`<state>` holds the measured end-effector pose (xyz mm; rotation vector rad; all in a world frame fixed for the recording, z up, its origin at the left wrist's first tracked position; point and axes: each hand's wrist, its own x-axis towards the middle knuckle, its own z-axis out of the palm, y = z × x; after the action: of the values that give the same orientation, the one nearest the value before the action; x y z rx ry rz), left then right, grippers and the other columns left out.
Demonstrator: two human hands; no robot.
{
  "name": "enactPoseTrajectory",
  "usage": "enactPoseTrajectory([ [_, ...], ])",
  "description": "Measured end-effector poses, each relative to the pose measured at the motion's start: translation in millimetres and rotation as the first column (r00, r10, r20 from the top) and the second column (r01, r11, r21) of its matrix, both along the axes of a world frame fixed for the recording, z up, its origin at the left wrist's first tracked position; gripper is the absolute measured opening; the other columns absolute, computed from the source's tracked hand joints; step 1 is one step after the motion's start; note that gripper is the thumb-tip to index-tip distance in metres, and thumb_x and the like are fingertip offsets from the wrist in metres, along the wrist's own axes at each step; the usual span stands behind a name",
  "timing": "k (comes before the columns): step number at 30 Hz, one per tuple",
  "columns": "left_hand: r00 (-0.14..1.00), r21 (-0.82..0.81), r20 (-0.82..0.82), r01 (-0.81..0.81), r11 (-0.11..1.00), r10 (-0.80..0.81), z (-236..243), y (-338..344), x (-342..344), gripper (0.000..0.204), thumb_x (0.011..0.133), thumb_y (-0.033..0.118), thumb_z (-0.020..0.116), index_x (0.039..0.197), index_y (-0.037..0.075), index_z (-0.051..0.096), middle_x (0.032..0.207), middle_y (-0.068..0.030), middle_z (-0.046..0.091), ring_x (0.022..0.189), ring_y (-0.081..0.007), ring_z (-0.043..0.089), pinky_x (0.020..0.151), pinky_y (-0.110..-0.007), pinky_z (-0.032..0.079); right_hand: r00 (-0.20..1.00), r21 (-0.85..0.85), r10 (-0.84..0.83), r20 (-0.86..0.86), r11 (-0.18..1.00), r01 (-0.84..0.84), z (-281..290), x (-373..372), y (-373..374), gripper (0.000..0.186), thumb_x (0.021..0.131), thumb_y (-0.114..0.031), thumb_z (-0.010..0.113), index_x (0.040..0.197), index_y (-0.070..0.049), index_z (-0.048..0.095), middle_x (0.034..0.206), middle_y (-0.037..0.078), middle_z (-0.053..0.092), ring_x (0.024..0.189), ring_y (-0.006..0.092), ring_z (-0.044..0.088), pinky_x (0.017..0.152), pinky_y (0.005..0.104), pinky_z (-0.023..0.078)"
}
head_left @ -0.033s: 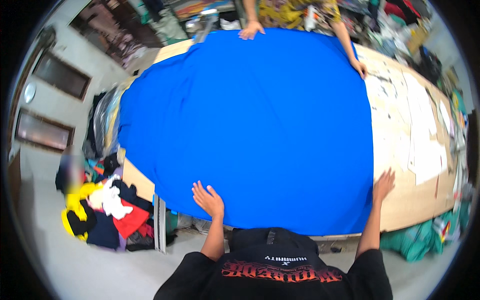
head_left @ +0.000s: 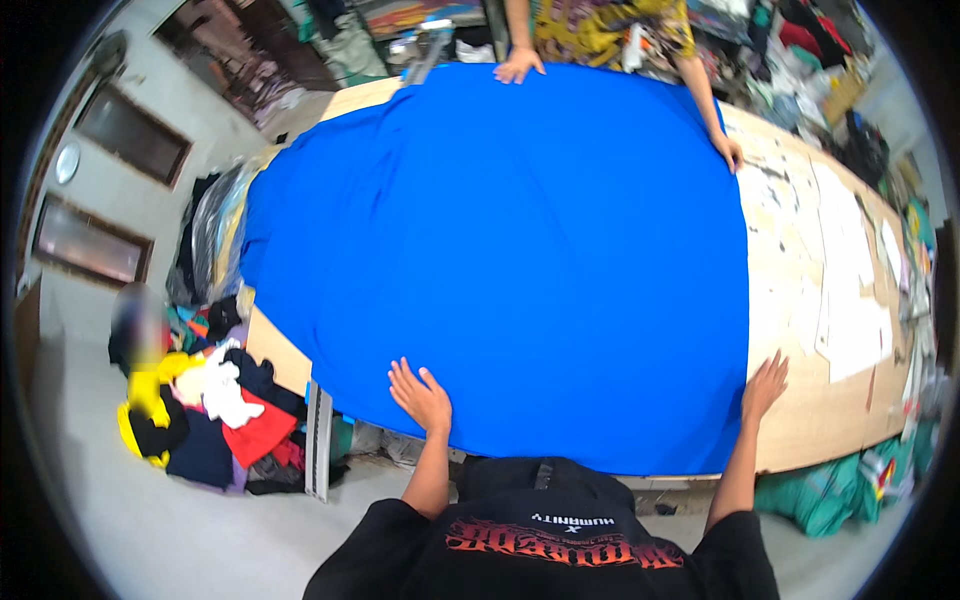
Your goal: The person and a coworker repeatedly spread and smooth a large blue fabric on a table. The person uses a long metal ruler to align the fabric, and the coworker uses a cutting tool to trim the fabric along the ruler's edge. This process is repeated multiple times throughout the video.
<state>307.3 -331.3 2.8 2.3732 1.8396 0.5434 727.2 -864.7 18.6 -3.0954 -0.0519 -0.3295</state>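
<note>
Around us is a pale-walled room, with two windows (head_left: 95, 240) on the left and a heap of clothes (head_left: 235, 425) below them. We stand at a light wooden worktop (head_left: 800, 415), most of it covered by one wide blue cloth (head_left: 560, 270). The cloth lies fairly smooth in the middle and creased toward the left, and its right edge leaves a strip of wood bare, where white paper (head_left: 855, 335) lies.

Our left hand (head_left: 421, 397) is spread palm down over the cloth by its near edge, fingers straight, gripping nothing. Our right hand (head_left: 765, 385) is at the cloth's right edge, fingers extended over the bare wood, with nothing visibly grasped. Across from us, a co-worker's one hand (head_left: 520, 67) rests at the far edge, the other hand (head_left: 728, 152) at the right edge; we cannot tell whether that one pinches it.
</note>
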Motion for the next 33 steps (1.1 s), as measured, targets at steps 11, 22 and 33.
enactPoseTrajectory([
  [11,0.942,-0.111,0.289,0.209,0.972,-0.17,21,40,-66,0.041,0.103,0.023,0.055,0.141,0.007,0.056,0.149,-0.0158,0.053,0.14,-0.0357,0.047,0.116,-0.05,0.035,0.852,0.238,-0.501,0.153,0.855,0.46,-30,-164,-61,0.053,0.114,-0.035,0.03,0.152,-0.003,0.049,0.158,0.026,0.045,0.15,0.0419,0.037,0.119,0.0608,0.032],
  [22,0.901,-0.319,0.138,-0.352,0.88,0.41,-15,287,-214,0.055,0.103,0.047,0.054,0.128,-0.001,0.066,0.124,-0.0233,0.07,0.117,-0.0436,0.065,0.1,-0.053,0.05,0.964,0.454,0.266,0.027,0.855,-0.249,-7,-338,263,0.053,0.113,-0.029,0.039,0.163,-0.011,0.036,0.171,0.023,0.024,0.158,0.0403,0.021,0.126,0.0577,0.014],
  [33,0.961,-0.496,0.16,-0.117,0.86,0.224,-59,359,-233,0.047,0.095,0.049,0.068,0.094,0.003,0.076,0.101,-0.02,0.076,0.097,-0.0402,0.071,0.087,-0.052,0.053,0.987,0.107,0.001,-0.162,0.994,0.017,-36,-375,308,0.06,0.113,-0.037,0.032,0.168,-0.017,0.021,0.174,0.019,0.013,0.161,0.0368,0.011,0.128,0.0571,0.008],
])
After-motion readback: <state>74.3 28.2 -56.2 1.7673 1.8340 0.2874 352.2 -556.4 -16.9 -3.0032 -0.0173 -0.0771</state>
